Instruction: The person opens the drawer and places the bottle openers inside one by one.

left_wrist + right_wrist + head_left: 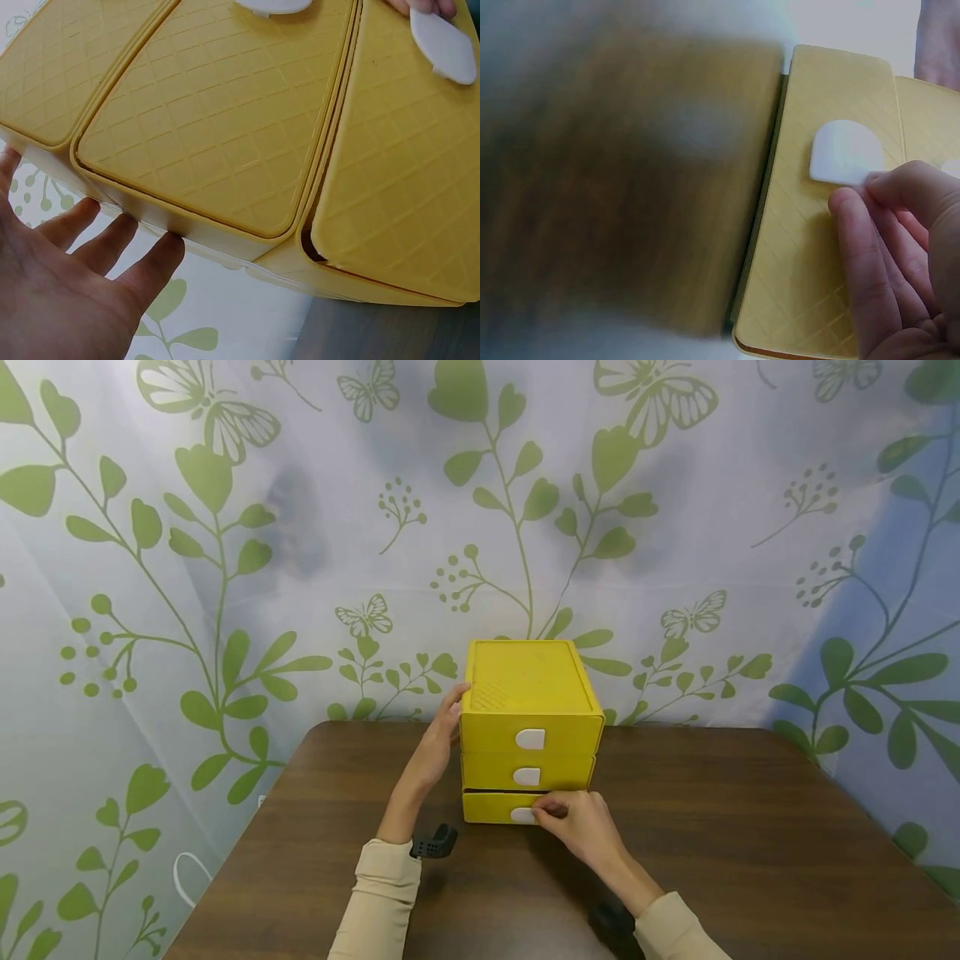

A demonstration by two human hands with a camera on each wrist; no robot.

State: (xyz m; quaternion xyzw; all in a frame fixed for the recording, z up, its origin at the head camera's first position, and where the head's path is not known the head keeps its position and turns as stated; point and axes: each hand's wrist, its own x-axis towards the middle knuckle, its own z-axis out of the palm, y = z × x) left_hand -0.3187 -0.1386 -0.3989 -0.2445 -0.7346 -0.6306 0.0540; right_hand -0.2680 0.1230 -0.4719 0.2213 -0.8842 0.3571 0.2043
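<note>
A yellow three-drawer box (534, 672) stands on the brown table, each drawer front bearing a white tab handle. My left hand (433, 745) rests along the box's left side; in the left wrist view its spread fingertips touch the side wall (217, 236). At the bottom drawer (487, 807), my right hand (583, 825) pinches the white handle (846, 152) by its edge between thumb and finger. That drawer sits slightly out, with a thin dark gap above its front. The middle handle (527, 776) and top handle (530, 739) are untouched. The drawers' contents are hidden.
The brown wooden table (720, 827) extends to both sides of the box. Behind it hangs a pale curtain (360, 510) with green leaves and butterflies. A white cable loop (180, 877) hangs off the table's left edge.
</note>
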